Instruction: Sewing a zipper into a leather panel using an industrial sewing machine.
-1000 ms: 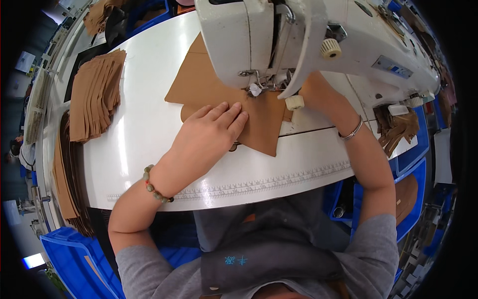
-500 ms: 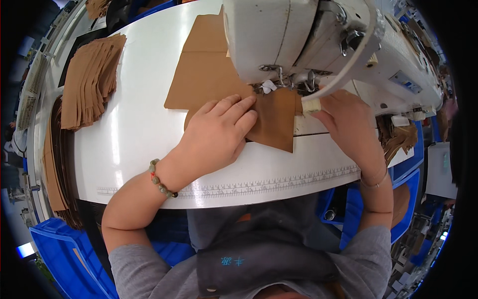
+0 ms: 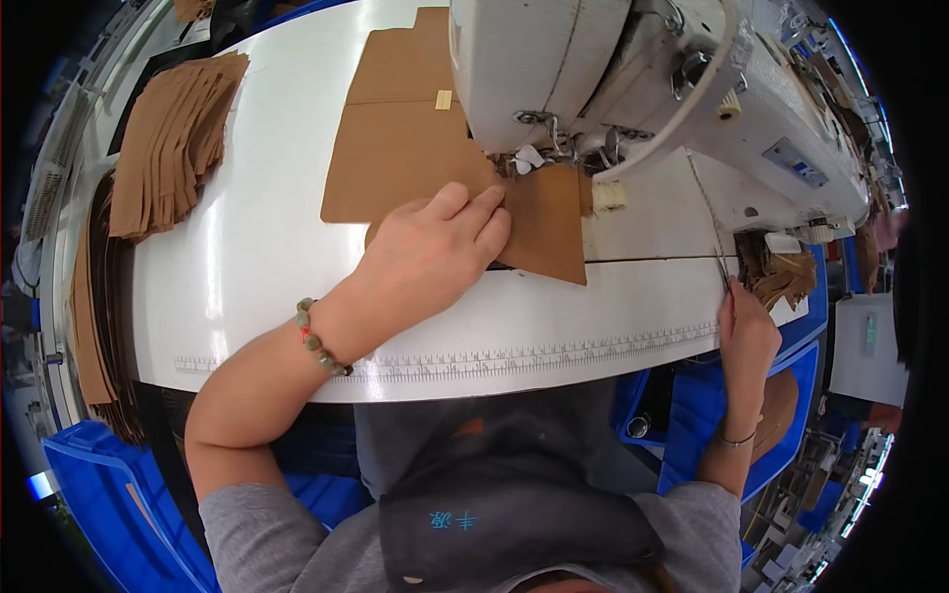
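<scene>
Under the head of a white sewing machine (image 3: 554,59) lies a flat brown leather-like piece (image 3: 395,148), with a narrower brown panel (image 3: 549,222) at its right. My left hand (image 3: 435,242) rests on the brown work just in front of the presser area, its fingers extended and slightly bent; its thumb is hidden. Far to the right, near the table edge, my right hand (image 3: 748,326) is closed on a thin dark metal tool (image 3: 726,269) pointing away from me. A twisted cord (image 3: 705,198) runs up from near the tool's tip. The tool's exact kind is unclear.
Brown cut strips (image 3: 178,143) are stacked at the far left, above more hanging brown pieces (image 3: 94,326). Brown scraps (image 3: 781,272) lie right of the machine. A printed ruler (image 3: 474,366) follows the table's front edge. Blue bins (image 3: 119,494) stand on both sides below.
My right hand has left the spot beside the machine's needle area and moved right and toward me, where it now grips the thin tool. My left hand stays on the brown work.
</scene>
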A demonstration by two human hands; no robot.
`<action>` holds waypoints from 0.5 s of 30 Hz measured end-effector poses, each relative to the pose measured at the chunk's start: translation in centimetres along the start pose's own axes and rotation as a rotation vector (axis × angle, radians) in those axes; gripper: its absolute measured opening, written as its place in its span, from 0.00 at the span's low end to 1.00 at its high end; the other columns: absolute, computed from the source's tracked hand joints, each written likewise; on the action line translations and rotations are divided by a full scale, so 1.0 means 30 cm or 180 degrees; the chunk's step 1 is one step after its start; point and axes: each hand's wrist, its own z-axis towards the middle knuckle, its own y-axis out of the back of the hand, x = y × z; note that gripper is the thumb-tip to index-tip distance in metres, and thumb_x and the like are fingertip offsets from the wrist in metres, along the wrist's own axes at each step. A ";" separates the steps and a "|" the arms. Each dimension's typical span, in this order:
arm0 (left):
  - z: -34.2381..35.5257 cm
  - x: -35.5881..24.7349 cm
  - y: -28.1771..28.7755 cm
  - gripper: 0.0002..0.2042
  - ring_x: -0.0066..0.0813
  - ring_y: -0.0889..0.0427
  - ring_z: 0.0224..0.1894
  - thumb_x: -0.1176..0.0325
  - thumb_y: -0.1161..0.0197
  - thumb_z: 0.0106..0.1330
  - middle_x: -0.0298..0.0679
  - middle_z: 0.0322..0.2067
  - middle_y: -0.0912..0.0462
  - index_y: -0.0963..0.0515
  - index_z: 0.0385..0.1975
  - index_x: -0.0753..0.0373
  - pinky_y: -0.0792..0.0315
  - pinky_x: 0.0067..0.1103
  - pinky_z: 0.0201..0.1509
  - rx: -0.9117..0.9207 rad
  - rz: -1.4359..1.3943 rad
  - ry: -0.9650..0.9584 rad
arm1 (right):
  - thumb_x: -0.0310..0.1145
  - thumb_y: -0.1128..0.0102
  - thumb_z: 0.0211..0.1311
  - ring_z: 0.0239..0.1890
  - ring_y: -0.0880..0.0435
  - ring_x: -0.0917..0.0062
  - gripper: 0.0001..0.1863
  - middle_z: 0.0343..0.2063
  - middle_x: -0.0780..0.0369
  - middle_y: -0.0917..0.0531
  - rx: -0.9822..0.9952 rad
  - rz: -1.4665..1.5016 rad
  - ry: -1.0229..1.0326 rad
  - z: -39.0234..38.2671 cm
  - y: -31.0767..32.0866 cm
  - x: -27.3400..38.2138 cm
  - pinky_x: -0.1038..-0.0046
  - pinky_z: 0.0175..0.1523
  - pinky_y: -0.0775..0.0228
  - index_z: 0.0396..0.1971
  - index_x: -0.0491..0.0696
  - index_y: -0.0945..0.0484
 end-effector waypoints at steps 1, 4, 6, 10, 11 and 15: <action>0.001 -0.006 -0.004 0.18 0.26 0.21 0.42 0.71 0.37 0.57 0.34 0.56 0.17 0.18 0.49 0.62 0.20 0.21 0.39 -0.0005 0.0010 0.0008 | 0.28 0.39 0.71 0.37 0.12 0.59 0.11 0.37 0.52 0.12 -0.0280 0.0249 0.0074 0.009 0.008 0.003 0.67 0.43 0.21 0.49 0.42 0.16; -0.002 -0.026 -0.014 0.17 0.26 0.21 0.42 0.71 0.37 0.57 0.34 0.56 0.16 0.18 0.48 0.62 0.20 0.20 0.37 0.0114 0.0172 0.0067 | 0.27 0.45 0.75 0.35 0.13 0.69 0.11 0.36 0.56 0.13 -0.0263 0.1419 -0.0120 0.060 0.067 0.052 0.72 0.43 0.22 0.50 0.42 0.18; -0.008 -0.033 -0.015 0.18 0.25 0.21 0.42 0.71 0.36 0.57 0.34 0.55 0.15 0.18 0.49 0.62 0.20 0.19 0.36 0.0199 0.0364 -0.0007 | 0.27 0.50 0.79 0.34 0.20 0.78 0.11 0.34 0.61 0.17 0.0197 0.2833 -0.0355 0.105 0.103 0.130 0.76 0.42 0.26 0.53 0.42 0.22; -0.024 -0.026 -0.009 0.18 0.24 0.20 0.40 0.71 0.35 0.56 0.34 0.52 0.14 0.17 0.49 0.61 0.20 0.19 0.34 -0.0051 0.0224 -0.0003 | 0.33 0.42 0.74 0.33 0.17 0.69 0.12 0.31 0.56 0.18 0.0936 0.3096 0.0589 0.247 0.120 0.327 0.69 0.41 0.26 0.51 0.43 0.24; -0.027 -0.024 -0.008 0.18 0.24 0.20 0.40 0.71 0.34 0.56 0.34 0.51 0.13 0.16 0.48 0.61 0.20 0.19 0.34 -0.0113 0.0165 -0.0005 | 0.33 0.42 0.74 0.33 0.17 0.69 0.12 0.31 0.56 0.18 0.0935 0.3068 0.0624 0.283 0.113 0.372 0.69 0.41 0.26 0.51 0.43 0.24; -0.032 -0.019 -0.014 0.16 0.24 0.20 0.38 0.71 0.32 0.55 0.34 0.48 0.12 0.15 0.45 0.61 0.20 0.19 0.32 -0.0216 0.0143 -0.0038 | 0.36 0.37 0.70 0.36 0.15 0.54 0.12 0.30 0.51 0.16 0.0930 0.2303 0.1259 0.386 0.062 0.492 0.60 0.41 0.25 0.43 0.42 0.20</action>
